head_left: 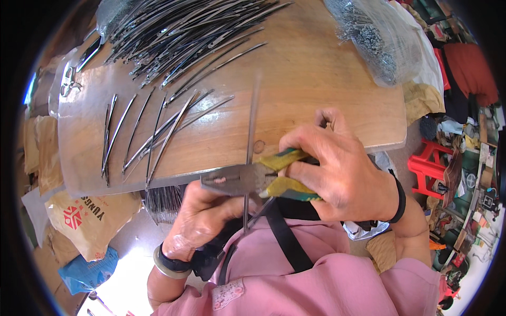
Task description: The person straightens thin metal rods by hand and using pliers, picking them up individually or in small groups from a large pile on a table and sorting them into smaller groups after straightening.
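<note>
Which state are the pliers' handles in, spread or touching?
Spread: the right hand has a finger between the yellow-green handles.

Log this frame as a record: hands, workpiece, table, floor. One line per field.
right hand: fingers wrapped on yellow-green handles of pliers
left hand: curled below pliers' head, beside thin metal strip; grip unclear
workpiece: strip seen above and below pliers' head, upper end blurred
table: wooden; strip pile far side, loose strips left, scissors far left
floor: red stool right
</note>
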Tool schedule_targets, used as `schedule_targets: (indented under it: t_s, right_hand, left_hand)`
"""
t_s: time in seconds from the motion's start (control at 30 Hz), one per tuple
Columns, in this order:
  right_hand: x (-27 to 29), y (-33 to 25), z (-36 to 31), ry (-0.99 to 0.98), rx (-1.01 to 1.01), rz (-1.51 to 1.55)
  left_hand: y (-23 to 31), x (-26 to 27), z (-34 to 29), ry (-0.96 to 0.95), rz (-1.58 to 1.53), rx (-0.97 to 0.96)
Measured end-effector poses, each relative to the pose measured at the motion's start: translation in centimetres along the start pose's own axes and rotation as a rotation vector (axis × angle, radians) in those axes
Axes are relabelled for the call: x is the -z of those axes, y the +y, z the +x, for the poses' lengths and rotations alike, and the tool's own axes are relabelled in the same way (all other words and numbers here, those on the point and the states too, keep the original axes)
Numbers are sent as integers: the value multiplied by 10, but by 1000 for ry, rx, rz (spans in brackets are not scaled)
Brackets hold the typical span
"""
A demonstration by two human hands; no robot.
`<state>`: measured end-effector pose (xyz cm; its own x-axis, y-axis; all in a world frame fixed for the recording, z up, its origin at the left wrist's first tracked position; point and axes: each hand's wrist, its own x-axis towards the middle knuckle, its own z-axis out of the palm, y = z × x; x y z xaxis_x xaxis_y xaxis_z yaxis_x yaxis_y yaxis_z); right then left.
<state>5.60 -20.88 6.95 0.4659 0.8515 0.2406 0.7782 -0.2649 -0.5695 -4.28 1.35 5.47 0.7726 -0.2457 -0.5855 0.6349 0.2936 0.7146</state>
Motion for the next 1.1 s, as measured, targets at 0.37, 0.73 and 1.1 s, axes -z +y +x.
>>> schedule_targets:
  t_s: [0.37, 0.73, 1.1]
  right_hand:
    - [-1, -5, -20, 120, -177, -51]
    - [-8, -8, -37, -136, -278, 281]
    - [-17, 0, -8, -148, -162, 274]
  left_hand:
    - [-21, -19, 6, 87, -503, 90]
    - [-20, -32, 2, 298, 68, -410]
    - [-3, -5, -3, 361, -19, -299]
